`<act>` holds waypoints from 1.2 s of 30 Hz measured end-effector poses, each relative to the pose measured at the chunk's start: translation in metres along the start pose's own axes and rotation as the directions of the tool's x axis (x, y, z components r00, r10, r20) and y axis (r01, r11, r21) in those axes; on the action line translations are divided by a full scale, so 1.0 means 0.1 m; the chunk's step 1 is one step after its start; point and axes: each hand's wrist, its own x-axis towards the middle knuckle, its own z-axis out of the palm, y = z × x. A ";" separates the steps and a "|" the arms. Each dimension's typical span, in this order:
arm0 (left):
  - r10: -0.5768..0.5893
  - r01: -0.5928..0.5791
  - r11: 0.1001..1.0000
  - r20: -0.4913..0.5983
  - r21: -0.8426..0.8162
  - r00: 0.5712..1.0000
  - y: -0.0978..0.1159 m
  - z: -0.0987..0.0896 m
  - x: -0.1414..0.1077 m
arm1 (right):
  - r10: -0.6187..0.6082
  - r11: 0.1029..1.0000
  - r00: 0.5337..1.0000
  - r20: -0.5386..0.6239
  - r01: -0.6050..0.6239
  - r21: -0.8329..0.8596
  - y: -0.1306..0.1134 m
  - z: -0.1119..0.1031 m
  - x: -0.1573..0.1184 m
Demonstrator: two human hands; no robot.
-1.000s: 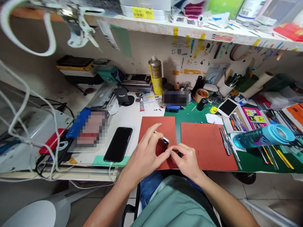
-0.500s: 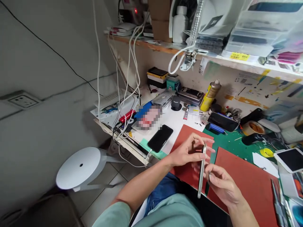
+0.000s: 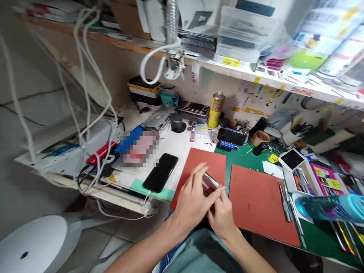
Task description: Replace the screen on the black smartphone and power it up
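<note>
A slim phone-like device (image 3: pixel 211 181) with a silvery edge is held over the left red mat (image 3: pixel 199 157), end toward the camera. My left hand (image 3: pixel 191 195) grips it from the left, fingers raised along its side and thumb reaching across to the right. Close against it, my right hand (image 3: pixel 223 212) has its fingers curled at the device's lower right end. Whether a small item is also in the right hand is hidden. A black phone (image 3: pixel 160 172) with a white cable lies left of the mats.
A second red mat (image 3: pixel 261 204) is at right, with tweezers (image 3: pixel 284 201) on it. Beyond stand a yellow spray can (image 3: pixel 216 110) and a propped phone (image 3: pixel 231 136). A blue bottle (image 3: pixel 330 207) lies at right. White cables (image 3: pixel 99 83) hang at left; a white stool (image 3: pixel 34 242) stands below.
The view has swung right. The device has gone from upright edge-on to tilted, with its end toward the camera. My right hand has closed in against the device and my left hand.
</note>
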 end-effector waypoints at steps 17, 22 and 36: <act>0.532 -0.535 0.840 0.052 0.092 0.845 -0.03 0.06 -0.13 | 0.333 0.901 0.932 0.144 -0.360 0.242 -0.50 -1.17 0.41; 0.510 -0.514 0.853 0.058 0.093 0.858 0.03 0.06 -0.15 | 0.346 0.904 0.929 0.135 -0.368 0.216 -0.47 -1.16 0.46; 0.591 -0.589 0.803 0.010 0.087 0.807 0.02 0.13 -0.12 | 0.291 0.950 0.936 0.200 -0.306 0.052 -0.54 -1.26 0.46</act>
